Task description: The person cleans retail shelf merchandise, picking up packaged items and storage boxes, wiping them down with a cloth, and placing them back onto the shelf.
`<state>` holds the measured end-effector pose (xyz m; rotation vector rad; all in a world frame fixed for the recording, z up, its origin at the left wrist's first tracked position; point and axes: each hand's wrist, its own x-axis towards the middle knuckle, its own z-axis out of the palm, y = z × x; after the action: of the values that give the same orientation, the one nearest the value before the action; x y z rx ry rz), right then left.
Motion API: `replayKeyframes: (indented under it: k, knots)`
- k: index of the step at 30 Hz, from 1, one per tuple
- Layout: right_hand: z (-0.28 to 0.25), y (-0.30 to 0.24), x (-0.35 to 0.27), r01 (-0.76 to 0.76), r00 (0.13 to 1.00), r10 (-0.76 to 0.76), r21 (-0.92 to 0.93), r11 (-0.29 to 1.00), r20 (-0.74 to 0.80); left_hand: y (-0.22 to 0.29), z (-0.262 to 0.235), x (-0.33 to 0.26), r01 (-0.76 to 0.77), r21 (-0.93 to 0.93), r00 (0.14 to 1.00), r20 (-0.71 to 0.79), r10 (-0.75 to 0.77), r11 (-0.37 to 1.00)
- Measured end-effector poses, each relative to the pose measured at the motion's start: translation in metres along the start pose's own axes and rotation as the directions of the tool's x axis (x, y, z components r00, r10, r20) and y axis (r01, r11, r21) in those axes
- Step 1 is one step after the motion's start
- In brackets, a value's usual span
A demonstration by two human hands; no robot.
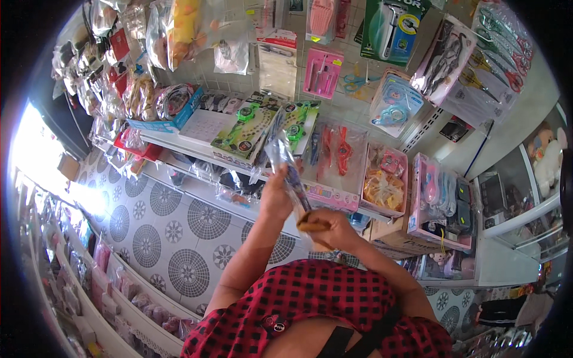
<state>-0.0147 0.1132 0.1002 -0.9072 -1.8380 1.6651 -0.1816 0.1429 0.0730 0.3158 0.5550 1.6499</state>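
My left hand (pixel 276 196) is closed round a long, narrow clear plastic packet (pixel 293 182) with something dark and purplish inside. The packet stands at a slant in front of the shelf, its top end overlapping the boxes behind. At its lower end my right hand (pixel 337 230) is closed, with a brown, curved piece (pixel 311 222) showing at the fingers; its kind is unclear. Behind the packet lie boxes with green toy watches (pixel 293 132) and a clear-covered box with red watches (pixel 344 152).
A pink box of yellow packets (pixel 385 186) and a pink tray of bagged goods (pixel 441 200) stand to the right. Scissors (pixel 498 53) and other packaged goods hang above. A blue box (pixel 164 110) sits at the left. Another shelf row (pixel 113 298) curves along the lower left.
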Motion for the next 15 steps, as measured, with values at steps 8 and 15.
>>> replayKeyframes:
  k: [8, 15]
  knots:
    - [-0.063, 0.011, -0.015, 0.104, 0.994, -0.103, 0.027, 0.994, -0.025, 0.035, 0.006, -0.006, -0.056, 0.075, 0.994, 0.101, 0.048, 0.996]
    - [-0.042, -0.039, 0.015, 0.247, 0.945, -0.126, 0.404, 0.881, -0.302, 0.004, 0.036, -0.037, 0.024, 0.527, 0.938, 0.281, -0.201, 0.849]
